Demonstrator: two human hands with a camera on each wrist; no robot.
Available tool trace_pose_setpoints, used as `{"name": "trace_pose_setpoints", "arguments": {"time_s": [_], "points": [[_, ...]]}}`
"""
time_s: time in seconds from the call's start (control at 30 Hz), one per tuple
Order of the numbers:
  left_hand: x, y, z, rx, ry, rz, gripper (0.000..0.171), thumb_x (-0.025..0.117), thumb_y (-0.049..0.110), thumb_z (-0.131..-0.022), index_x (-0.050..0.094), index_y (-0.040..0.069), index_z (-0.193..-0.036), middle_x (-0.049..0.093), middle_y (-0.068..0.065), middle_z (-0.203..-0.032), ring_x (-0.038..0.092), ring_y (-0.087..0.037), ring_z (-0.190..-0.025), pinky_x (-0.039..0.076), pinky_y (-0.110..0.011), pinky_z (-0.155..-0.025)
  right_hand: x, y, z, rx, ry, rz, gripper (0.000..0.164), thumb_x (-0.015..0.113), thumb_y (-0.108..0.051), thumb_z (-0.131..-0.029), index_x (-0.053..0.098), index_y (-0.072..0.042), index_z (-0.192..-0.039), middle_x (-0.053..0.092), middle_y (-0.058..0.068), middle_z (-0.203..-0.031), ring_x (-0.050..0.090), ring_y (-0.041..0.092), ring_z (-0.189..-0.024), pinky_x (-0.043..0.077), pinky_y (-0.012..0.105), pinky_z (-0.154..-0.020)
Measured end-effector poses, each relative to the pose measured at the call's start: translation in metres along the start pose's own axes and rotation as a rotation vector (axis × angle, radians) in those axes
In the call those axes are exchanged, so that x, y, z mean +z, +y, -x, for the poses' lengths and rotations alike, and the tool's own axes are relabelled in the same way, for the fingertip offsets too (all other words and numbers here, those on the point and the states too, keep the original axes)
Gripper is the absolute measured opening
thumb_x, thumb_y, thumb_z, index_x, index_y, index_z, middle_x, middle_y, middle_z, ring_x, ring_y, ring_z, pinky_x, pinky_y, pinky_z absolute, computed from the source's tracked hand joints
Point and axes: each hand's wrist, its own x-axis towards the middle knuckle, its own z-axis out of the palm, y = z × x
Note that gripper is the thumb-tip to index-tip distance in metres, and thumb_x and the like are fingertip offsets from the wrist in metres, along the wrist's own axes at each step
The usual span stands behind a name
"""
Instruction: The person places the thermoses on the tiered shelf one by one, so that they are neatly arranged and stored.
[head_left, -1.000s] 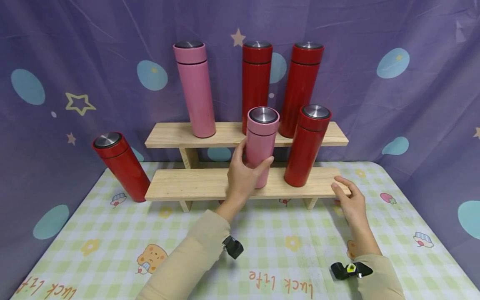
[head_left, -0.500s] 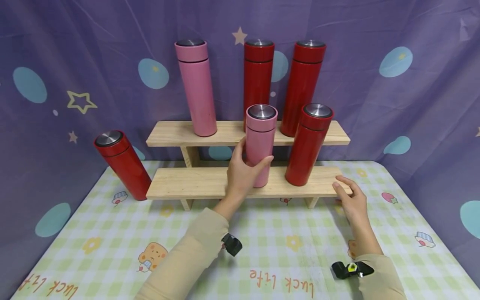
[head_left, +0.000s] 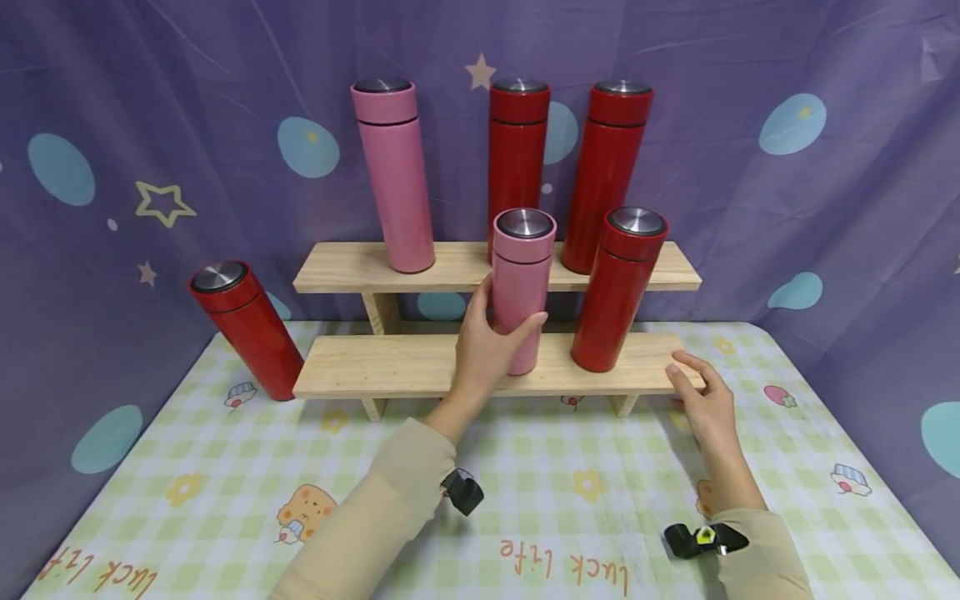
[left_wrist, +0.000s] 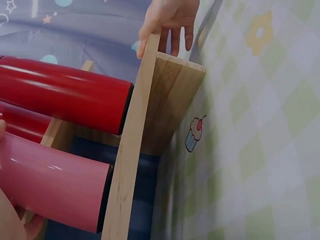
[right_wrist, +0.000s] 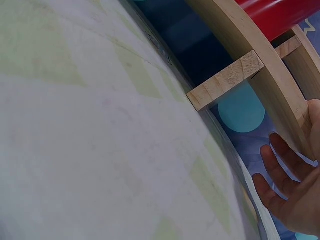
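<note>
In the head view, my left hand [head_left: 483,346] holds a pink thermos bottle [head_left: 523,287] with a steel lid, thumb and fingers around its lower half. The bottle's base [left_wrist: 75,190] meets the lower board in the left wrist view. At the right end of the two-tier wooden shelf [head_left: 382,367], my right hand [head_left: 705,404] holds the lower board, thumb on top and fingers hanging below, as the right wrist view shows. Right of the held bottle, a red thermos bottle [head_left: 618,292] stands on that board.
The upper tier carries another pink bottle [head_left: 396,179] at left and two red ones, including one red bottle [head_left: 607,179] at right. A red bottle [head_left: 251,333] stands on the checked tablecloth [head_left: 540,500] beside the shelf's left end. A purple curtain [head_left: 187,100] hangs behind.
The whole view has shifted very slightly. Both hands keep their places, the left around the pink bottle and the right at the shelf's end.
</note>
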Motion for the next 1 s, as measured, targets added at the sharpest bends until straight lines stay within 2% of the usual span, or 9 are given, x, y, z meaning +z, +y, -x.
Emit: {"name": "trace_pose_setpoints", "arguments": {"time_s": [0.13, 0.23, 0.33, 0.43, 0.57, 0.8, 1.0], "points": [[-0.004, 0.001, 0.001, -0.001, -0.04, 0.002, 0.088, 0.081, 0.04, -0.082, 0.035, 0.019, -0.154, 0.045, 0.001, -0.15, 0.044, -0.012, -0.132, 0.037, -0.038, -0.108, 0.0, 0.001, 0.0, -0.012, 0.002, 0.0, 0.05, 0.066, -0.044, -0.093, 0.059, -0.02, -0.137, 0.05, 0.002, -0.131, 0.052, 0.004, -0.084, 0.052, 0.017, -0.071], [-0.008, 0.001, 0.004, -0.005, -0.066, 0.001, 0.087, 0.08, 0.039, -0.084, 0.033, 0.021, -0.155, 0.043, 0.002, -0.15, 0.043, -0.012, -0.133, 0.039, -0.037, -0.107, 0.0, 0.002, 0.0, -0.016, 0.007, 0.007, 0.051, 0.066, -0.044, -0.093, 0.059, -0.02, -0.137, 0.048, 0.005, -0.138, 0.052, 0.004, -0.084, 0.052, 0.017, -0.072], [-0.012, 0.002, 0.007, -0.002, -0.075, -0.034, 0.085, 0.079, 0.039, -0.085, 0.033, 0.023, -0.155, 0.046, 0.002, -0.148, 0.044, -0.012, -0.132, 0.04, -0.039, -0.107, 0.0, 0.001, 0.001, -0.017, 0.005, 0.004, 0.052, 0.065, -0.045, -0.094, 0.058, -0.019, -0.138, 0.046, 0.006, -0.141, 0.052, 0.004, -0.084, 0.052, 0.017, -0.072], [-0.019, 0.004, 0.011, 0.004, -0.078, -0.075, 0.083, 0.077, 0.042, -0.085, 0.034, 0.023, -0.154, 0.047, 0.002, -0.147, 0.044, -0.013, -0.132, 0.039, -0.041, -0.107, 0.0, 0.001, 0.001, -0.015, 0.007, 0.0, 0.052, 0.066, -0.045, -0.094, 0.059, -0.019, -0.138, 0.048, 0.004, -0.137, 0.052, 0.004, -0.085, 0.052, 0.017, -0.073], [-0.03, 0.006, 0.016, 0.041, -0.083, -0.104, 0.079, 0.076, 0.04, -0.087, 0.037, 0.021, -0.153, 0.047, 0.003, -0.147, 0.043, -0.014, -0.133, 0.041, -0.039, -0.105, 0.0, 0.001, 0.001, -0.017, 0.006, -0.004, 0.051, 0.066, -0.045, -0.093, 0.059, -0.02, -0.137, 0.049, 0.001, -0.134, 0.052, 0.004, -0.086, 0.052, 0.017, -0.073], [-0.051, 0.005, 0.027, 0.103, -0.084, -0.164, 0.073, 0.076, 0.035, -0.088, 0.042, 0.02, -0.15, 0.049, 0.005, -0.145, 0.043, -0.012, -0.133, 0.038, -0.041, -0.106, 0.001, 0.001, 0.0, -0.019, 0.015, -0.004, 0.048, 0.066, -0.045, -0.093, 0.061, -0.021, -0.135, 0.049, 0.005, -0.137, 0.052, 0.005, -0.086, 0.052, 0.017, -0.072], [-0.072, 0.001, 0.038, 0.13, -0.081, -0.189, 0.068, 0.075, 0.033, -0.09, 0.043, 0.024, -0.149, 0.05, 0.004, -0.145, 0.044, -0.009, -0.132, 0.038, -0.039, -0.106, 0.0, 0.0, 0.001, -0.016, 0.004, 0.009, 0.054, 0.064, -0.046, -0.094, 0.057, -0.017, -0.139, 0.047, 0.007, -0.14, 0.052, 0.005, -0.087, 0.052, 0.018, -0.074]]}}
